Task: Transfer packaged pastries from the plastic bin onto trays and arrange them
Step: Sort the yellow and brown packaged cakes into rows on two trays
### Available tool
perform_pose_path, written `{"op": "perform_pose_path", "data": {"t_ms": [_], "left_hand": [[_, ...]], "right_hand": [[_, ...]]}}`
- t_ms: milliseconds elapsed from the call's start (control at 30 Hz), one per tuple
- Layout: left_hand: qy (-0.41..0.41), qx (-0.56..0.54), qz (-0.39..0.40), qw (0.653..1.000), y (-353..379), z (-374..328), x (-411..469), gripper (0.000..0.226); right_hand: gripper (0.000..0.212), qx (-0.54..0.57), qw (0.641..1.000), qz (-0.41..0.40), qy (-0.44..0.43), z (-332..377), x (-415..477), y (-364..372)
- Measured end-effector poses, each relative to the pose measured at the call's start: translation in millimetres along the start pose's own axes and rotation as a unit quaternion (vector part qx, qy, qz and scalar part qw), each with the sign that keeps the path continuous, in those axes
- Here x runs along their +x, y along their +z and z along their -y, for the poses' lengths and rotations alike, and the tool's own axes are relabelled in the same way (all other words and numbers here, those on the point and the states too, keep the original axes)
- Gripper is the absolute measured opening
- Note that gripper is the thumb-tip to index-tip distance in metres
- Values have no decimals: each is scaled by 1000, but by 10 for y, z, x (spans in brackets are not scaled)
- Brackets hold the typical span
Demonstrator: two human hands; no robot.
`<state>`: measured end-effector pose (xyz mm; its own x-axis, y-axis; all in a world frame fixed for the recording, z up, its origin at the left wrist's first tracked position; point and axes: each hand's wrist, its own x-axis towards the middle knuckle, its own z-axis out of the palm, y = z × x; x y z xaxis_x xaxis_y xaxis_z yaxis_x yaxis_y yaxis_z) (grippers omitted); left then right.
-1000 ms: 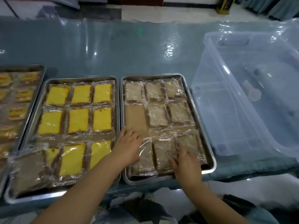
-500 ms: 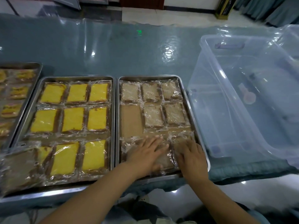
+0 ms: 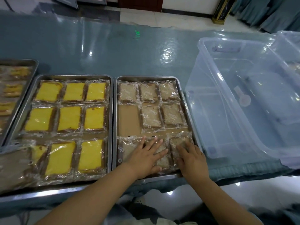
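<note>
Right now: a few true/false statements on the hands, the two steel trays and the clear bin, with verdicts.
1. The left hand and right hand both rest on wrapped brown pastries in the near row of a rectangular steel tray. True.
2. The clear plastic bin is packed with pastries. False: none show in it.
3. That tray has a bare slot, middle row, left. True.
4. The steel tray of yellow pastries sits right of it. False: left.

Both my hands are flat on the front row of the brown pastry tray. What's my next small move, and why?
Probably lift the right hand and fetch one more packet: the middle row of the tray has a bare gap at its left, and the front row looks full. The bin beside it shows no pastries I can make out.
</note>
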<state>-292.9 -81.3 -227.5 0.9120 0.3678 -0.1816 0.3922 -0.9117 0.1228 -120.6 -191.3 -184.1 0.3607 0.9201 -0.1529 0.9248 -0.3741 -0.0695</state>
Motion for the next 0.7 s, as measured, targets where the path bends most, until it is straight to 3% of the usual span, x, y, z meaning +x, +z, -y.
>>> {"op": "perform_pose_path", "data": {"t_ms": [133, 333, 567, 700], "left_hand": [[-40, -48, -16, 998, -48, 56, -147, 71], [-195, -57, -106, 973, -262, 570, -914, 69], [-425, -94, -184, 881, -338, 1273, -2153, 72], [-535, -83, -170, 823, -239, 1492, -2731, 72]], "right_hand": [[35, 32, 998, -55, 18, 307, 67, -71], [36, 69, 992, -42, -100, 1092, 264, -128], [35, 161, 958, -28, -236, 2381, 277, -111], [28, 165, 939, -20, -301, 3028, 198, -45]]}}
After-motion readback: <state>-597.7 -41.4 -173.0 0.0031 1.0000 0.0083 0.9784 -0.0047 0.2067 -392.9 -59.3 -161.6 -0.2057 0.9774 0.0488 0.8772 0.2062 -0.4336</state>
